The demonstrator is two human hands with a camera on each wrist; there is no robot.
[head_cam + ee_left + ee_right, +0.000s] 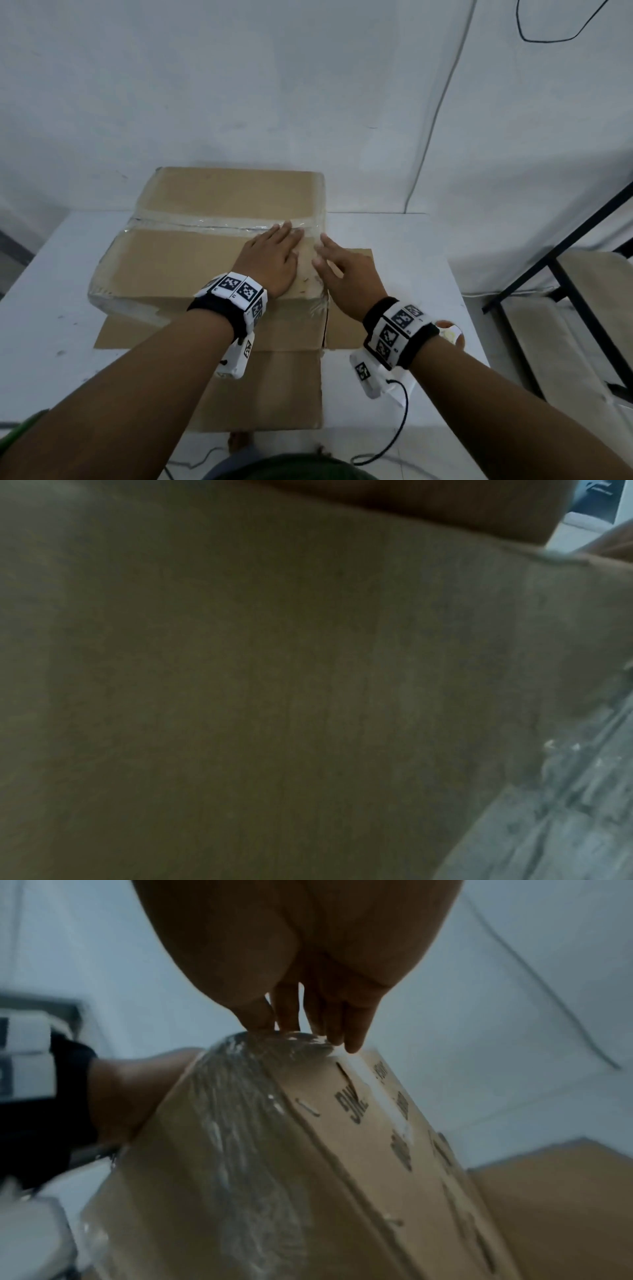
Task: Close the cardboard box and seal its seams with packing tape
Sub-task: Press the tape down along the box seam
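A closed brown cardboard box [178, 253] stands on the white table. Clear packing tape [212, 224] runs along its centre seam and over its right edge [232, 1123]. My left hand [274, 253] lies flat on the box top near the right end, straight fingers reaching the taped seam. My right hand [342, 270] rests with straight fingers on the box's right top edge; in the right wrist view its fingertips [352, 1042] touch the taped corner. The left wrist view shows only blurred cardboard [274, 696] close up. A tape roll [452, 334] peeks out behind my right wrist.
Flat cardboard sheets [274, 387] lie under and in front of the box. The white table [404, 240] has bare surface to the right. A black metal frame [561, 270] stands at the right. A black cable [400, 428] hangs from my right wrist.
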